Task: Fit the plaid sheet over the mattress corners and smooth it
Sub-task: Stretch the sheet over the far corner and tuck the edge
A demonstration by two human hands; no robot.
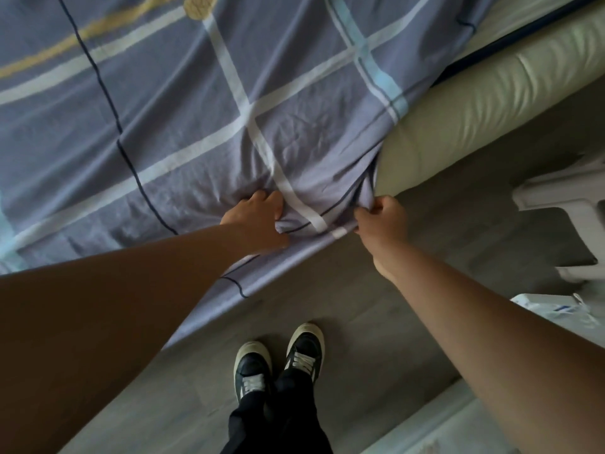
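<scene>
While gripped: one sheet (pixel 196 103), two hands (pixel 258 217).

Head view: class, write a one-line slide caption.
Both hands, left hand and right hand, grip the plaid sheet at a bed corner.

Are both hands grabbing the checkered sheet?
Yes, the left hand and the right hand each clutch bunched fabric of the plaid sheet at the bed's corner.
</scene>
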